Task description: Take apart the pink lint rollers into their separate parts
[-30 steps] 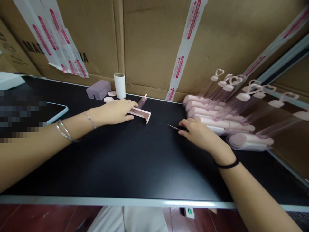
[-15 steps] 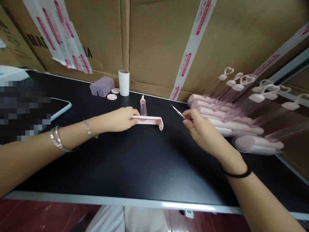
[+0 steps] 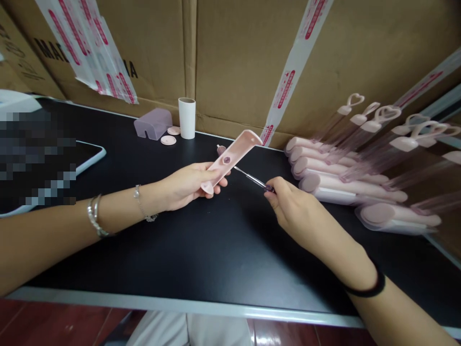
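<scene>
Nearest, at six o'clock, light trousers (image 3: 162, 330) show below the black table (image 3: 201, 254). Toward one o'clock, the right hand (image 3: 291, 204) is closed round a thin metal tool (image 3: 255, 179); its tip points to ten o'clock, and whether it touches the bracket is unclear. At twelve, the left hand (image 3: 187, 185) grips the pink bracket (image 3: 236, 151) by its near end, above the table, slanting toward one. Pink rollers (image 3: 327, 185) lie at two. Farther, at eleven, sit a purple cover (image 3: 156, 124), two pink discs (image 3: 168, 140) and an upright white tube (image 3: 187, 120). Behind stands cardboard (image 3: 237, 62).

Dim indoor light leaves a pale glare on the black tabletop (image 3: 216, 254); the edges look stretched and soft.
</scene>
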`<move>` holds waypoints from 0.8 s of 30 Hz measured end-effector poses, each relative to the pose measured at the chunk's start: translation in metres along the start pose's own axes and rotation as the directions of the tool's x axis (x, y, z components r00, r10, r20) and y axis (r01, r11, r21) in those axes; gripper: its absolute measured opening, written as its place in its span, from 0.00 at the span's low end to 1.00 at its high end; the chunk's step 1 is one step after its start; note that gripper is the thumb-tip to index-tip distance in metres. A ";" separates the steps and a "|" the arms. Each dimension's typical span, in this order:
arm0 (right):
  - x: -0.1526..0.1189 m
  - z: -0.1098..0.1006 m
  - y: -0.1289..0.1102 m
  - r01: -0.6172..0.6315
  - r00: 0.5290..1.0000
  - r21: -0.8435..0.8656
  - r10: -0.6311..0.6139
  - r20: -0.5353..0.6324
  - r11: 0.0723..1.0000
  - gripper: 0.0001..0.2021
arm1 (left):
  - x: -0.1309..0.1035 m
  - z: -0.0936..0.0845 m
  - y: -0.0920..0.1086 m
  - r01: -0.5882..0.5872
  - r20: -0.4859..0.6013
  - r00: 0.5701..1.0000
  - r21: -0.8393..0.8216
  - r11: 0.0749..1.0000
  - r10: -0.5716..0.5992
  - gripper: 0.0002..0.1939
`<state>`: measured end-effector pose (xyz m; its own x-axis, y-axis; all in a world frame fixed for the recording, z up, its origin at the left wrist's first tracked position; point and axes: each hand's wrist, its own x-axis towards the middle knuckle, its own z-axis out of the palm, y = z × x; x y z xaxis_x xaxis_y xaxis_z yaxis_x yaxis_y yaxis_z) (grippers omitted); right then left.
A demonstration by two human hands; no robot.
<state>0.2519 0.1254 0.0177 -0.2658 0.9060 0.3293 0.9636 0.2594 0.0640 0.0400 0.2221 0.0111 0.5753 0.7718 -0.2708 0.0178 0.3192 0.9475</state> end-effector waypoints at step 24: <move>-0.009 -0.018 -0.020 -0.054 0.976 -0.440 -0.045 -0.211 0.896 0.19 | -0.001 0.006 -0.003 -0.044 0.120 0.993 0.268 0.962 0.012 0.14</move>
<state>0.2358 0.1057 0.0304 -0.2973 0.8023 0.5176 0.8902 0.0370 0.4541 0.0442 0.2169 0.0101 0.6693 0.7040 -0.2373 0.2113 0.1258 0.9693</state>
